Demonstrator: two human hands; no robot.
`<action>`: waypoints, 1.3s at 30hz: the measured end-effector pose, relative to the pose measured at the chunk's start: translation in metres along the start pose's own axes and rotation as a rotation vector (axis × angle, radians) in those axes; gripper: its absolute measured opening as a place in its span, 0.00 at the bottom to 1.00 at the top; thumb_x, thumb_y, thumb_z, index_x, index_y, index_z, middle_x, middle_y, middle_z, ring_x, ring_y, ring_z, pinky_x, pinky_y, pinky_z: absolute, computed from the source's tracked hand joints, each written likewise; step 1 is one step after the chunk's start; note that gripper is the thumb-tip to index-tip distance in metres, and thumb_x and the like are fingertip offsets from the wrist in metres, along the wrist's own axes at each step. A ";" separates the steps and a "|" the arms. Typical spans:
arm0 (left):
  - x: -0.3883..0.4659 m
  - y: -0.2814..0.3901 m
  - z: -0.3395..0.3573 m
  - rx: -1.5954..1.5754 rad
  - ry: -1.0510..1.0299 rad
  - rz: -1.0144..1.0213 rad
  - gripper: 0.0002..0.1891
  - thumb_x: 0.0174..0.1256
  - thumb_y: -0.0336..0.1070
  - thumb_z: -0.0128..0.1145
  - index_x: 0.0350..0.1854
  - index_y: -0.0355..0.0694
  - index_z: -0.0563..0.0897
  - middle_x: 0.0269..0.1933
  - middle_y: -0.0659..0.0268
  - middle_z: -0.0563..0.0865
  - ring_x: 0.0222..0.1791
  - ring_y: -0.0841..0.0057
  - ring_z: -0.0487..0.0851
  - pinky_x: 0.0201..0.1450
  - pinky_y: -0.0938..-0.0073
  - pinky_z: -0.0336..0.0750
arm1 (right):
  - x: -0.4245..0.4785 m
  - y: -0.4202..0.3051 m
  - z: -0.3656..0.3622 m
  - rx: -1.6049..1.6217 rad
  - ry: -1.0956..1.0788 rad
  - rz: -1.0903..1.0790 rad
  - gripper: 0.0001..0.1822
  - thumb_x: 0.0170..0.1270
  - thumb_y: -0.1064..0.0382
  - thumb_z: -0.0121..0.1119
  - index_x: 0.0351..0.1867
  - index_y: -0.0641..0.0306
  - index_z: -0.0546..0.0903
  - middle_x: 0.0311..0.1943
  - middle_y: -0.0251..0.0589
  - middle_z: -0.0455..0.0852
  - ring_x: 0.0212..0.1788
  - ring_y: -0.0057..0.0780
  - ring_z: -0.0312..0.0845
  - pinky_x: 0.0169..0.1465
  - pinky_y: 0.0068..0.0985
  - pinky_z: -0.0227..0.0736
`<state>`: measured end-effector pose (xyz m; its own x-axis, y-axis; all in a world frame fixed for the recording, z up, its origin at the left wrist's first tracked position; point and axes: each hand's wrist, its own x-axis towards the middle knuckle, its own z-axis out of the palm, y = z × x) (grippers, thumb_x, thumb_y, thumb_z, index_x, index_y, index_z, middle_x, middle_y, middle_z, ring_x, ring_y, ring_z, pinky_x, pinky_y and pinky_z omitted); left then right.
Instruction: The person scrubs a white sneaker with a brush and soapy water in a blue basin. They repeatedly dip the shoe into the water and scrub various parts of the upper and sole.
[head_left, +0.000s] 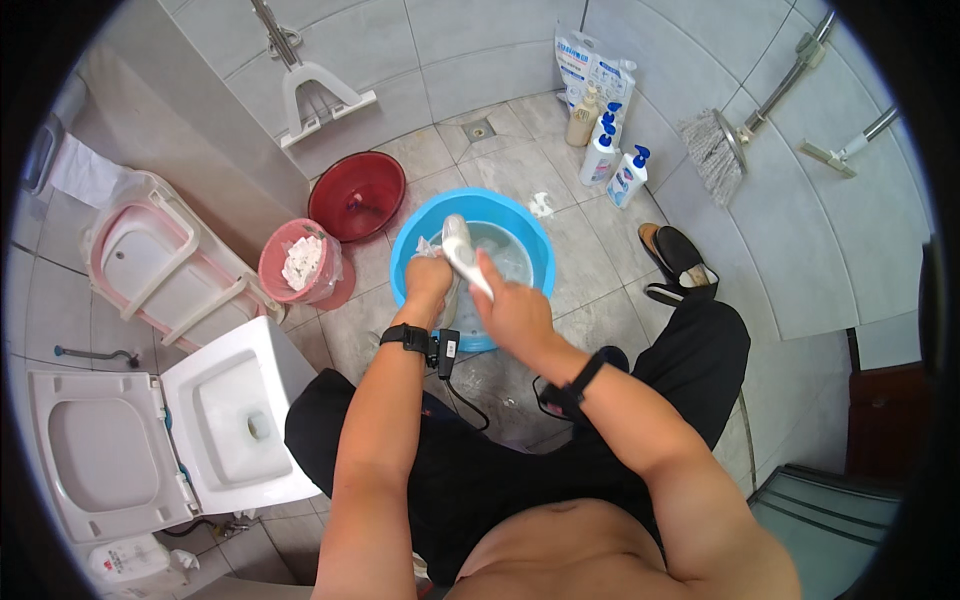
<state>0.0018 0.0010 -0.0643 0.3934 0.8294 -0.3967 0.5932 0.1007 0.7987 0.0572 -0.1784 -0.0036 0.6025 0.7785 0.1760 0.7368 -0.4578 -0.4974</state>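
A blue plastic basin (546, 262) of cloudy, sudsy water (510, 259) stands on the floor before me. Over its left side my left hand (427, 285) is closed around a pale wet item (451, 304); my fingers hide much of it, and I cannot tell its kind. My right hand (521, 315) grips the handle of a white brush (460, 244), index finger stretched along it. The brush head is raised above the basin beside my left hand, its bristles turned out of sight.
Behind the basin sits a dark red basin (382, 195), near a pink waste bin (270, 262) holding used tissue. An open toilet (240, 420) is on my left. Pump bottles (598, 161) stand by the wall. Black shoes (679, 255) lie at right, below a hanging mop (712, 154).
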 end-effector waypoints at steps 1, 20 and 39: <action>-0.003 0.001 0.004 0.003 0.000 0.009 0.23 0.78 0.42 0.59 0.56 0.21 0.86 0.53 0.38 0.91 0.53 0.49 0.91 0.52 0.56 0.80 | 0.005 0.003 0.000 -0.023 0.011 0.009 0.35 0.78 0.46 0.58 0.82 0.48 0.68 0.24 0.56 0.88 0.24 0.57 0.86 0.29 0.54 0.78; -0.004 0.003 0.004 -0.267 -0.081 -0.031 0.24 0.79 0.42 0.61 0.58 0.19 0.85 0.54 0.45 0.90 0.51 0.59 0.89 0.51 0.57 0.79 | 0.003 0.019 0.003 0.042 -0.054 0.146 0.34 0.78 0.47 0.58 0.81 0.51 0.70 0.25 0.55 0.89 0.29 0.58 0.88 0.33 0.53 0.80; -0.021 0.050 -0.018 -1.358 -0.359 -0.260 0.24 0.90 0.47 0.43 0.72 0.32 0.72 0.71 0.49 0.80 0.70 0.55 0.80 0.78 0.51 0.73 | 0.024 0.057 0.005 1.134 -0.328 0.717 0.33 0.77 0.41 0.64 0.70 0.65 0.76 0.49 0.47 0.91 0.53 0.40 0.90 0.47 0.40 0.86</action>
<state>0.0105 -0.0013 -0.0083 0.6546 0.5454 -0.5235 -0.3661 0.8345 0.4117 0.1121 -0.1841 -0.0322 0.5247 0.6605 -0.5370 -0.4465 -0.3236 -0.8342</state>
